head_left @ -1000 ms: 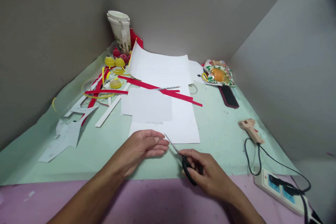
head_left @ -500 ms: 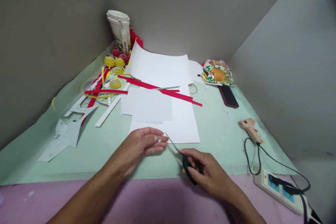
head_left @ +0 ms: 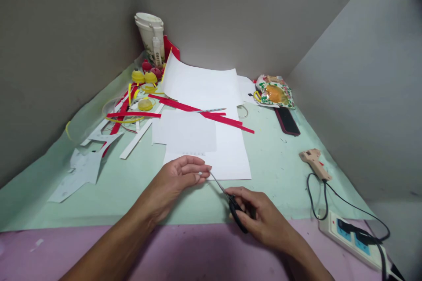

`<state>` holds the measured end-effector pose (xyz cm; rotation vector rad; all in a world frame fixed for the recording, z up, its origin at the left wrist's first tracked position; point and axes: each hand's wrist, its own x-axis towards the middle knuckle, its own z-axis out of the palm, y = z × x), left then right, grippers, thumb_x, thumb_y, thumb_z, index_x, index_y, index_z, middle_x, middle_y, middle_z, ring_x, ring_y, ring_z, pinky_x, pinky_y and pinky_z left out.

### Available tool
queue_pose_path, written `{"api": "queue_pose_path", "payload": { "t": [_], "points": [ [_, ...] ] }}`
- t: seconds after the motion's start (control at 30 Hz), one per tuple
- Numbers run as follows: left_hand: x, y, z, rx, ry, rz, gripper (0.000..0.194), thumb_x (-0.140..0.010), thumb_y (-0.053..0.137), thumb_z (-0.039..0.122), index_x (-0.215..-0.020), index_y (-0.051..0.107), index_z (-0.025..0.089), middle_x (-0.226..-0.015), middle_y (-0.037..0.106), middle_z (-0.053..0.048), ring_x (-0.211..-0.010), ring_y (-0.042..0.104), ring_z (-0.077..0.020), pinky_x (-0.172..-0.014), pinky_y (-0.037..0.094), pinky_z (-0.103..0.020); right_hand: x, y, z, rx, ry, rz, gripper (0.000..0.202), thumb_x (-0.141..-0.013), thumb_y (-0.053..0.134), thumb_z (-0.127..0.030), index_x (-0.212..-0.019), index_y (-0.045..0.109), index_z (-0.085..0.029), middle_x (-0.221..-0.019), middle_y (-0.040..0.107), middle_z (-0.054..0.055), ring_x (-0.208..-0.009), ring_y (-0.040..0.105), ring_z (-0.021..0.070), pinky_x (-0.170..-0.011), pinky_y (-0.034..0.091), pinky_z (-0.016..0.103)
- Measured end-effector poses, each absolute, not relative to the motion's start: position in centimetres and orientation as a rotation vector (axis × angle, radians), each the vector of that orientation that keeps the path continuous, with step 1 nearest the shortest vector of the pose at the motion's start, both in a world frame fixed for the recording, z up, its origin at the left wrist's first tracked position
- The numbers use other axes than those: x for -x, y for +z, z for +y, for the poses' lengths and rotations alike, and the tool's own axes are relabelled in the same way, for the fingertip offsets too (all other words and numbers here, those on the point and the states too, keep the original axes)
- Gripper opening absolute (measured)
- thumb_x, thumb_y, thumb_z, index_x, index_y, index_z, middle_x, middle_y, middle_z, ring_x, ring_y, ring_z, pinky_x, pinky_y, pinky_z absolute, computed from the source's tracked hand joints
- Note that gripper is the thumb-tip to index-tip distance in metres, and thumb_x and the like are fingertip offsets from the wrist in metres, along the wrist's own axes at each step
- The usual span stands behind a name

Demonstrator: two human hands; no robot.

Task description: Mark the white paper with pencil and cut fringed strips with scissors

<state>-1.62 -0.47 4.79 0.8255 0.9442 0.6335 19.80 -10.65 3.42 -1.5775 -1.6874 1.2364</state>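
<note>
My right hand (head_left: 253, 213) grips black-handled scissors (head_left: 236, 213) by the loops, and the thin blades point up and left. The blade tips reach the fingertips of my left hand (head_left: 186, 173). Between thumb and fingers, that hand pinches a tiny white piece (head_left: 200, 173), too small to make out fully. Just beyond both hands lie white paper sheets (head_left: 231, 158), overlapped by a smaller sheet (head_left: 187, 129). Red strips (head_left: 184, 105) and a pencil (head_left: 211, 110) rest across the sheets.
To the left are cut paper scraps (head_left: 79, 171), a white strip (head_left: 136, 140), yellow pieces (head_left: 145, 104) and a white cup (head_left: 150, 35). On the right lie a phone (head_left: 287, 120), a food packet (head_left: 275, 93), a glue gun (head_left: 314, 162) and a power strip (head_left: 349, 239) with trailing cords.
My left hand's fingers have shifted and its thumb has turned, so the tiny white piece shows more plainly. The scissor tips now meet the left fingertips; my right hand has barely moved.
</note>
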Motion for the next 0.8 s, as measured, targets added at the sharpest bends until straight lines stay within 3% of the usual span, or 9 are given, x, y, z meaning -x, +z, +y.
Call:
{"api": "queue_pose_path", "payload": {
  "t": [0.3,0.8],
  "points": [
    [1.71,4.76,-0.53,-0.917,0.679,0.986,0.025,-0.073,0.071,0.019,-0.096,0.062,0.017,-0.104,0.073,-0.009,-0.092,0.067,-0.0195,-0.090,0.049,-0.034,-19.57,3.62,-10.60,1.579,1.253,-1.719,0.046,-0.076,0.053,-0.009,-0.119,0.061,-0.021,-0.069,0.048,-0.004,-0.062,0.045,0.0109,-0.059,0.037,0.021],
    [1.54,4.46,-0.51,-0.878,0.738,0.981,0.026,-0.072,0.072,0.019,-0.096,0.060,0.017,-0.103,0.073,-0.010,-0.098,0.067,-0.0205,-0.089,0.050,-0.033,-19.15,3.46,-10.73,1.560,1.252,-1.734,0.047,-0.076,0.054,-0.007,-0.120,0.060,-0.022,-0.068,0.046,-0.005,-0.062,0.043,0.0104,-0.059,0.036,0.021]
  ]
}}
